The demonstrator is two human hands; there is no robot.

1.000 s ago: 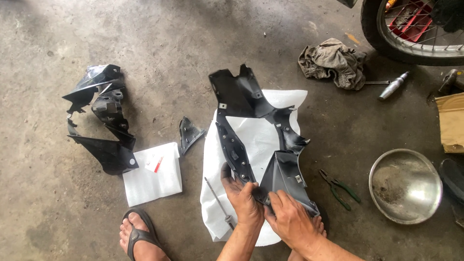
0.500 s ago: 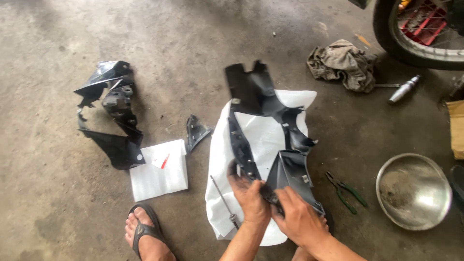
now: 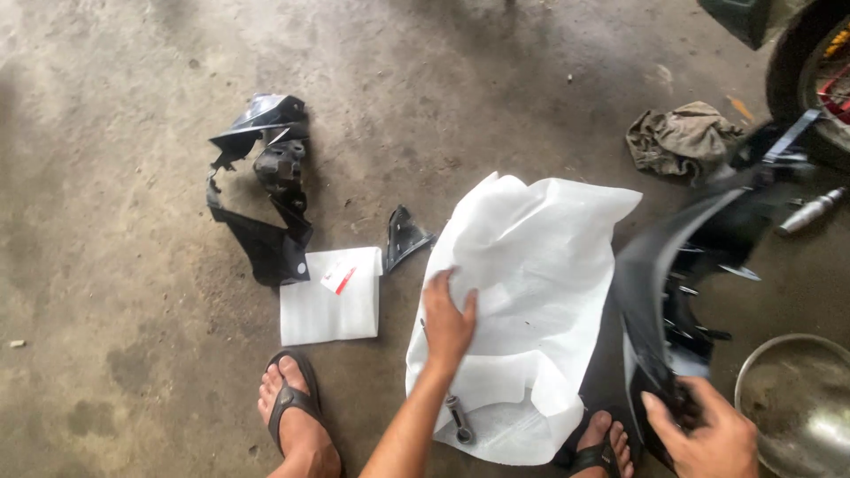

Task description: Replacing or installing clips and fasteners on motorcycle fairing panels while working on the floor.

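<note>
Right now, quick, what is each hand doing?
Left hand: open, flat on the big white foam sheet.
Right hand: closed, holding the large black plastic panel.

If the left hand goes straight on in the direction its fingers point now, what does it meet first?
The left hand lies flat on the crumpled white foam sheet, fingers pointing up the picture. Straight on it would only slide over more of that sheet, then reach the bare grey concrete floor; nothing else seems to lie in that line.
</note>
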